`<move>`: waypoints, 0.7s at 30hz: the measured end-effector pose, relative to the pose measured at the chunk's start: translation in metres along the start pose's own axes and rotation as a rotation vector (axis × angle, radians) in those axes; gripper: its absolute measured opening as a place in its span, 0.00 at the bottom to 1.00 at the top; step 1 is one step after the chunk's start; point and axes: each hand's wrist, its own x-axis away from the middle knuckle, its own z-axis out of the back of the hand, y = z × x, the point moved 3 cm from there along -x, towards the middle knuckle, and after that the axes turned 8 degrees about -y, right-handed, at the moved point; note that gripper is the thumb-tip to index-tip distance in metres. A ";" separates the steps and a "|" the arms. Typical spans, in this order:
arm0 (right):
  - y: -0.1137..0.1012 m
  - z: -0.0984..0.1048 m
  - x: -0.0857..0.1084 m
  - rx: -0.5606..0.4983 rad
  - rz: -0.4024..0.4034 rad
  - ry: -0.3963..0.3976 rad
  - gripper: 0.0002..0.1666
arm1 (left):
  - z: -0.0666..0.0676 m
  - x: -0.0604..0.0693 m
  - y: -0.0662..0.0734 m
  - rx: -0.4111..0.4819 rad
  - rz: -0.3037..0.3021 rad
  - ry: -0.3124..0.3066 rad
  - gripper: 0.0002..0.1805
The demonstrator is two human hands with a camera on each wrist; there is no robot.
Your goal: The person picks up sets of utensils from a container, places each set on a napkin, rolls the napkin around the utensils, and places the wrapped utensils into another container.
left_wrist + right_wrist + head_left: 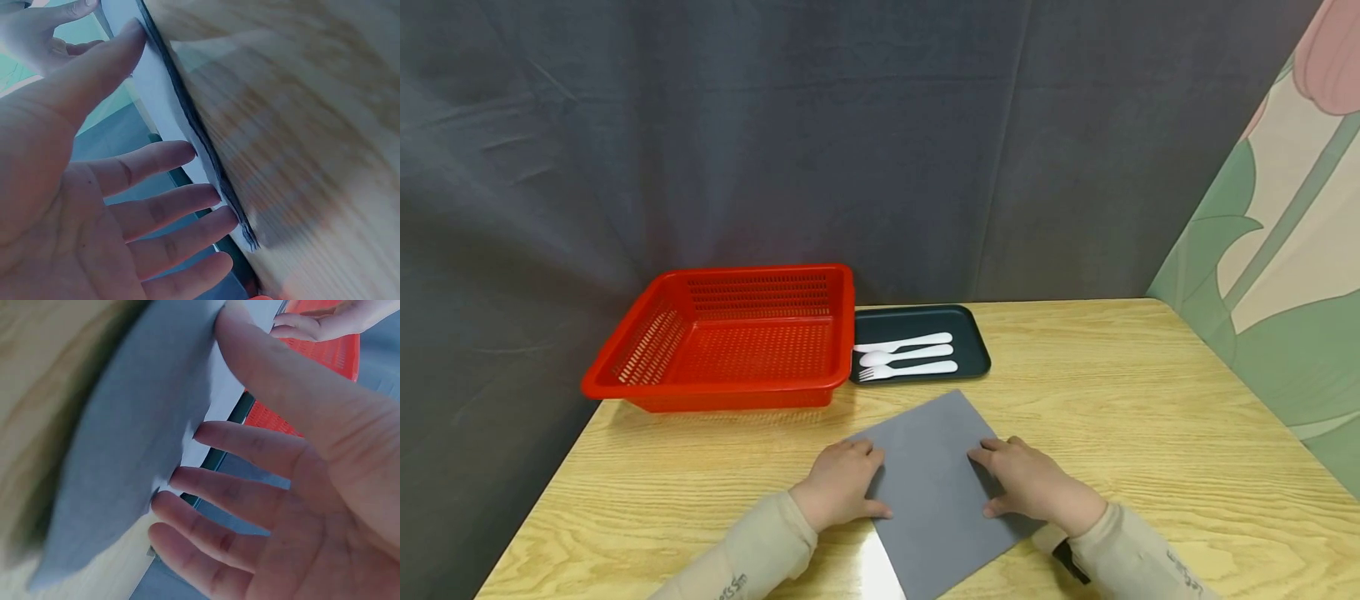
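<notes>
A grey cloth point(936, 500) lies flat on the table, turned at an angle, in the head view. Its edge shows stacked layers in the left wrist view, as a folded cloth point(181, 94) would. My left hand point(842, 483) rests at the cloth's left edge, thumb and fingertips touching it. On the opposite side, my right hand point(1033, 483) touches the cloth with spread fingers. The right wrist view shows that near part of the cloth point(137, 425) sloping toward the wood, the fingers point(237, 494) extended against its upper side.
A red perforated basket point(737, 398) stands at the back left. Beside it is a dark tray point(917, 321) holding a white knife point(917, 340), spoon point(917, 353) and fork point(917, 369). A dark curtain point(850, 150) hangs behind the wooden table point(1112, 400); a floral panel point(1285, 250) borders the right.
</notes>
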 end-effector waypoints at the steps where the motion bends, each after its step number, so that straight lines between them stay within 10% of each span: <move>1: 0.000 0.000 0.000 -0.004 0.002 -0.003 0.43 | 0.000 0.000 0.000 -0.005 0.001 0.007 0.34; 21: 0.002 0.002 -0.002 -0.021 0.034 -0.022 0.42 | 0.000 0.003 0.001 -0.002 0.034 0.038 0.43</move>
